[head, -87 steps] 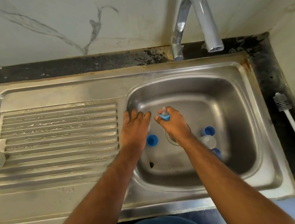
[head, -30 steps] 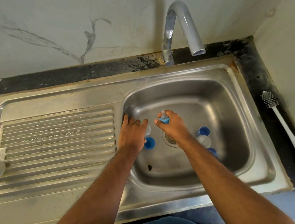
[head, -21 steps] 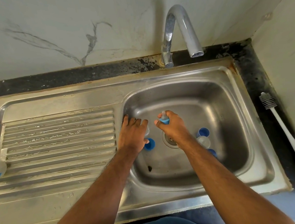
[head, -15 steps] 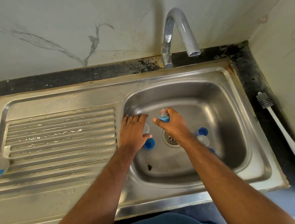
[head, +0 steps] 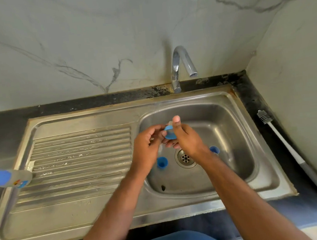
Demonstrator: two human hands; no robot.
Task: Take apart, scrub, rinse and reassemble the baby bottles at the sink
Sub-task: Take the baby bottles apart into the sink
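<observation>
Both hands are raised together over the sink basin [head: 231, 132]. My right hand [head: 188, 140] pinches a blue screw collar with a clear teat [head: 169, 132], thumb pointing up behind it. My left hand [head: 147, 142] has its fingers curled against the collar's left side and holds a clear bottle part [head: 161, 148], mostly hidden between the palms. A blue cap [head: 161, 162] stands on the basin floor left of the drain [head: 185, 158]. Another blue piece [head: 214, 149] sits right of my right wrist.
The faucet [head: 182, 64] arches over the basin's back edge, with no water running. A white-handled bottle brush [head: 282, 137] lies on the dark counter at right. A dish-soap bottle [head: 7, 178] lies at the left end of the ribbed drainboard [head: 80, 155].
Both hands have lifted from the basin floor and come together. My left hand picked up the clear part and met the blue collar in my right hand. The camera tilted up.
</observation>
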